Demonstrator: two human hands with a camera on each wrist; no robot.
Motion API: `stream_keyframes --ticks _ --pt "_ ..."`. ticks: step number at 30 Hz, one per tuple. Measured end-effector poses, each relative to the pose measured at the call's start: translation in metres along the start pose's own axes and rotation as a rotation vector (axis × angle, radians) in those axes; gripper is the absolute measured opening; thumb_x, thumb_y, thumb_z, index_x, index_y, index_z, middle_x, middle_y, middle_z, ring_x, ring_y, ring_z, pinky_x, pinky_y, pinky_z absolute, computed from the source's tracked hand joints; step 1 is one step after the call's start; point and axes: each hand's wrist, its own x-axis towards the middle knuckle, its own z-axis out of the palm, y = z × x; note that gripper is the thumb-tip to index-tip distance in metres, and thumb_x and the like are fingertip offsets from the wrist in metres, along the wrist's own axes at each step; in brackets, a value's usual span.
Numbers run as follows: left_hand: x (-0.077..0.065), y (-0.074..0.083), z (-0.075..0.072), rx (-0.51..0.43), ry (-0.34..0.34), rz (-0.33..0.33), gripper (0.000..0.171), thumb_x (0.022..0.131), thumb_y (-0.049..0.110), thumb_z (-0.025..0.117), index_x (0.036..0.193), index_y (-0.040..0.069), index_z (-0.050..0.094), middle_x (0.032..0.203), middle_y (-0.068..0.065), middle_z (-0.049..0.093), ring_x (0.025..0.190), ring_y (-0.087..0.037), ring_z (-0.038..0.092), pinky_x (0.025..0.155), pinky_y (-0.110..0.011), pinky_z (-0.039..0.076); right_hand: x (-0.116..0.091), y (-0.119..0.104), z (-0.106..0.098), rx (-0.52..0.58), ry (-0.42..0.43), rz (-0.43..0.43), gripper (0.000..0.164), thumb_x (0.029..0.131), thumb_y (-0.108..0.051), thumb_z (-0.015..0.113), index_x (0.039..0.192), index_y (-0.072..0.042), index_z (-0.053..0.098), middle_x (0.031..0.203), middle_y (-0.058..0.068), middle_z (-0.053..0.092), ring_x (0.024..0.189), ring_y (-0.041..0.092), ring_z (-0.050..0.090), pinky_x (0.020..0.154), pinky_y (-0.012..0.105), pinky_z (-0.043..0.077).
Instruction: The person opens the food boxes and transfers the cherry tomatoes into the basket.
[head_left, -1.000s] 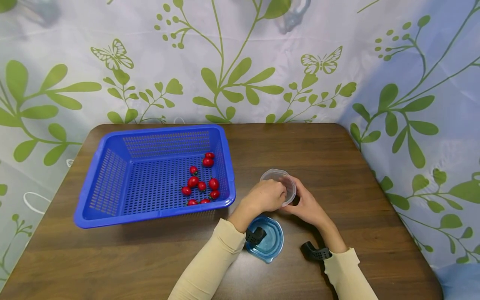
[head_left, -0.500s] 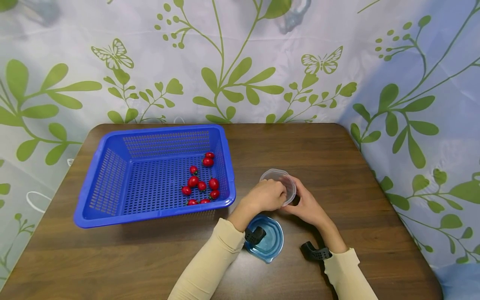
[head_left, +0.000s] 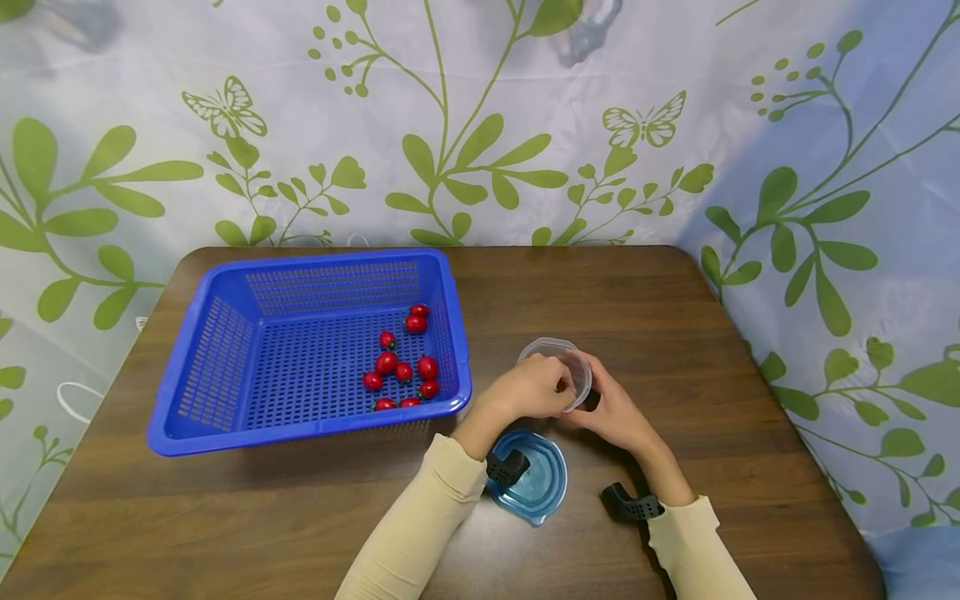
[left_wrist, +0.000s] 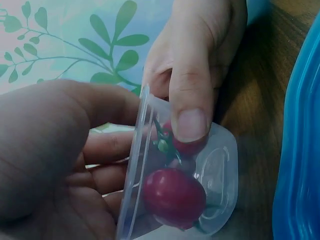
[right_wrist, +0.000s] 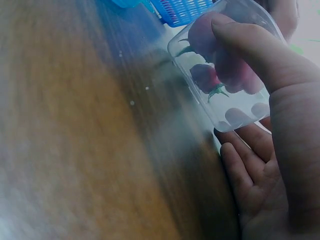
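A small clear plastic container [head_left: 534, 351] stands tilted right of the basket. My right hand [head_left: 611, 412] grips it from the right, with the thumb [left_wrist: 192, 100] pressed on its side. My left hand [head_left: 531, 387] reaches into the opening from the left, its fingertips hidden by the rim and wall. Red cherry tomatoes [left_wrist: 175, 197] with green stems show through the wall in the left wrist view. More tomatoes [right_wrist: 204, 36] lie behind the thumb in the right wrist view. Whether the left fingers hold a tomato I cannot tell.
On the left of the wooden table [head_left: 645, 292] sits a blue perforated basket [head_left: 300, 432], with several cherry tomatoes [head_left: 386, 362] toward its right side. A blue lid [head_left: 543, 479] lies in front of the container, partly under the left wrist. A printed curtain [head_left: 480, 100] hangs behind.
My left hand has shifted slightly left and turned a little at the container's opening. The right hand, container and tomatoes in the basket stay nearly as they were.
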Motion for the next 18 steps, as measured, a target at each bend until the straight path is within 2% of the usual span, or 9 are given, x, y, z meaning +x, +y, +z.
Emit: stream_keyframes --ticks 2,7,10,16,17,18 --pt "0.0 -0.001 -0.002 -0.015 -0.005 0.022 0.018 0.097 0.016 0.063 0.081 0.012 0.069 0.061 0.007 0.053 0.051 -0.004 0.045 0.049 -0.016 0.036 0.0 -0.001 0.0 -0.004 0.001 0.001 0.092 0.084 -0.018 0.087 0.158 -0.02 0.033 0.158 0.009 0.046 0.14 0.032 0.05 0.115 0.029 0.04" --pt "0.001 -0.003 -0.005 -0.031 -0.023 0.057 0.01 0.096 0.018 0.068 0.093 0.01 0.075 0.07 0.006 0.06 0.057 -0.004 0.05 0.054 -0.015 0.041 0.0 -0.001 0.0 -0.02 0.012 0.018 0.093 0.082 -0.021 0.089 0.157 -0.023 0.035 0.157 0.006 0.047 0.138 0.027 0.051 0.114 0.027 0.038" --pt "0.0 -0.002 -0.006 -0.028 -0.036 0.059 0.013 0.094 0.02 0.072 0.1 0.009 0.076 0.077 0.005 0.065 0.06 -0.005 0.053 0.057 -0.014 0.043 -0.001 0.0 0.0 -0.018 0.009 0.025 0.092 0.082 -0.021 0.088 0.157 -0.022 0.035 0.158 0.006 0.046 0.138 0.027 0.051 0.116 0.038 0.039" --pt "-0.002 0.004 -0.011 0.041 -0.065 0.063 0.026 0.09 0.023 0.079 0.112 0.009 0.076 0.1 -0.001 0.074 0.079 -0.009 0.058 0.069 -0.014 0.046 0.0 0.001 0.0 0.0 0.003 0.006 0.089 0.084 -0.016 0.086 0.157 -0.017 0.035 0.158 0.011 0.045 0.138 0.033 0.051 0.111 0.017 0.037" --pt "-0.002 0.005 -0.011 0.051 -0.064 0.064 0.027 0.089 0.022 0.08 0.112 0.009 0.076 0.102 0.0 0.074 0.081 -0.009 0.058 0.071 -0.014 0.046 -0.001 0.001 0.0 -0.002 0.004 0.006 0.089 0.084 -0.016 0.086 0.157 -0.016 0.035 0.158 0.011 0.045 0.138 0.033 0.052 0.11 0.015 0.035" --pt "-0.002 0.005 -0.012 0.056 -0.061 0.065 0.027 0.089 0.022 0.08 0.112 0.009 0.076 0.102 0.0 0.074 0.082 -0.009 0.058 0.072 -0.013 0.047 -0.001 0.002 0.0 -0.004 0.005 0.009 0.089 0.084 -0.017 0.086 0.157 -0.017 0.035 0.158 0.011 0.046 0.137 0.033 0.052 0.112 0.02 0.038"
